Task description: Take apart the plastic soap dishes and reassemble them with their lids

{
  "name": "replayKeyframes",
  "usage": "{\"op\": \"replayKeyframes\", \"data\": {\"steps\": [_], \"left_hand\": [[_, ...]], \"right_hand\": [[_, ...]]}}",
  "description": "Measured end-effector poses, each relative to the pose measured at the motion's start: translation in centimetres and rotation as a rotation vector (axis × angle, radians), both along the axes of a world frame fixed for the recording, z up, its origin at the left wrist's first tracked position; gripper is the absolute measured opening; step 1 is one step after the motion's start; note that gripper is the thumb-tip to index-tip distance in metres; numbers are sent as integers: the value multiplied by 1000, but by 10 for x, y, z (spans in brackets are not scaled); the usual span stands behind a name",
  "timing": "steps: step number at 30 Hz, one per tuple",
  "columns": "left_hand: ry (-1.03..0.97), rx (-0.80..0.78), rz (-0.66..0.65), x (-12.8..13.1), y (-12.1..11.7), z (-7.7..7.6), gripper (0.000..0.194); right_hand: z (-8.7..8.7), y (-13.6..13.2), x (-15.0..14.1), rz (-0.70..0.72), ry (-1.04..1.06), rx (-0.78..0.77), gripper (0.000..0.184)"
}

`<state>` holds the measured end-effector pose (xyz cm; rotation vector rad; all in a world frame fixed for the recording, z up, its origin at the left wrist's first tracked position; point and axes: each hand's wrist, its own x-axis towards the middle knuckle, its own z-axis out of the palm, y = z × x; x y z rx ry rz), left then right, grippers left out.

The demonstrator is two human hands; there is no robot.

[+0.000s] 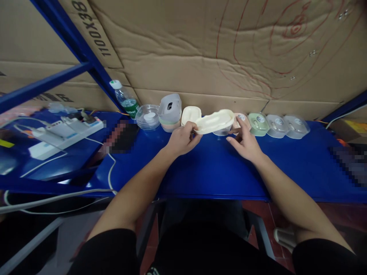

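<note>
My left hand (184,139) pinches the left end of a cream-coloured, shallow plastic piece (215,121) with a wavy rim, held raised and tilted above the table. Motion smears its shape, so I cannot tell its exact kind. Just right of it, my right hand (245,139) is open with fingers apart, near the piece's right end and a pink lidded box (242,119). Partly under the cream piece stands a clear plastic container (222,132). Behind my left hand rests another cream container (191,113).
Green (258,124), grey-blue (276,126) and grey (296,126) lidded boxes line the back right. Left stand stacked tubs (169,109), clear round-cornered containers (148,117) and a water bottle (126,100). Cables and a power strip (69,137) lie farther left. Cardboard (172,46) walls the back of the blue table (200,172).
</note>
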<state>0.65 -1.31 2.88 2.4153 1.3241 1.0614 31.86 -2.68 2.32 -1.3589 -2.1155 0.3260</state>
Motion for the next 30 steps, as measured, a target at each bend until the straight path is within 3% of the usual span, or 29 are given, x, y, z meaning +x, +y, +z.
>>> {"op": "replayKeyframes", "data": {"steps": [4,9,14,22,30], "left_hand": [[82,71,-53,1,0,-1,24],[105,125,32,-4,5,-2,26],[88,-2,47,-1,0,0,29],[257,-32,236,10,-5,3,41],[629,-167,144,13,-2,6,49]], "right_hand": [[-8,4,5,46,177,125,79],[-13,8,5,47,287,187,48],[-9,6,3,40,283,162,29],[-1,0,-2,39,146,123,37],[-9,11,0,135,-159,-167,49]]}}
